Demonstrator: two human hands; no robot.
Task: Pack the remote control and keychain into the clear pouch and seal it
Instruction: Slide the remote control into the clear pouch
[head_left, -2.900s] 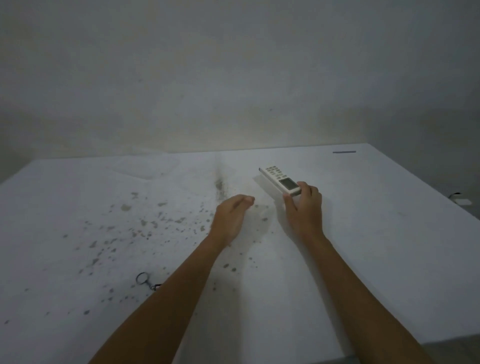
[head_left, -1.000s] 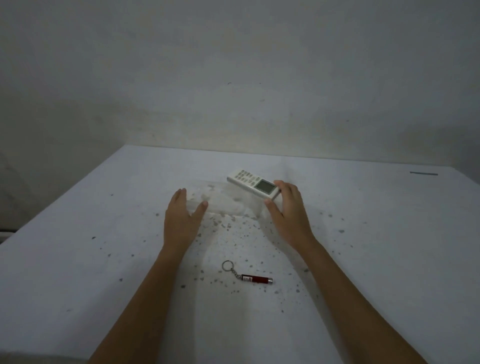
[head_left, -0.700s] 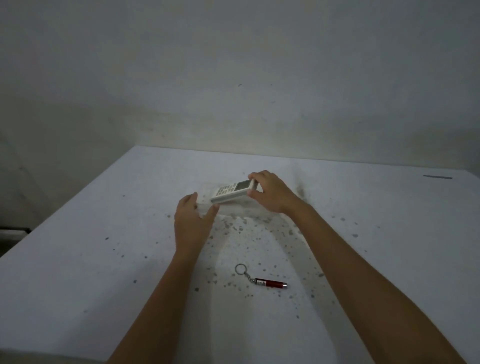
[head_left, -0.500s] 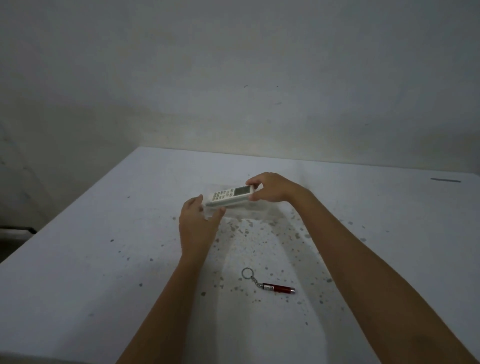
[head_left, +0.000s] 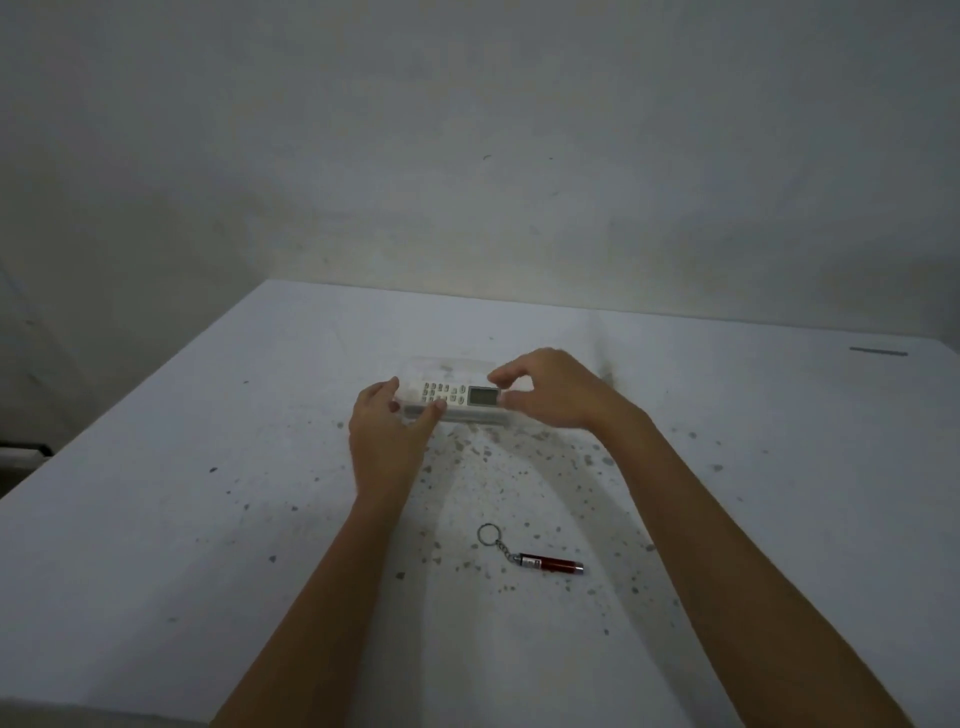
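The white remote control (head_left: 457, 401) lies crosswise, buttons and small screen up, at the clear pouch (head_left: 447, 366), whose faint outline shows around it. I cannot tell how far inside it is. My left hand (head_left: 384, 441) grips the pouch's left end, thumb over the front edge. My right hand (head_left: 556, 395) pinches the remote's right end between thumb and fingers. The keychain (head_left: 550, 564), a metal ring and chain on a small red torch, rests on the table nearer to me, between my forearms, untouched.
The white table (head_left: 208, 519) is flecked with dark specks around the work spot. A thin dark strip (head_left: 878, 352) lies near the far right corner. The table's left edge drops off beside a bare wall.
My right hand has swung the remote from pointing away to lying crosswise and lowered it to the pouch. My left hand has closed on the pouch's left end. The keychain has not moved.
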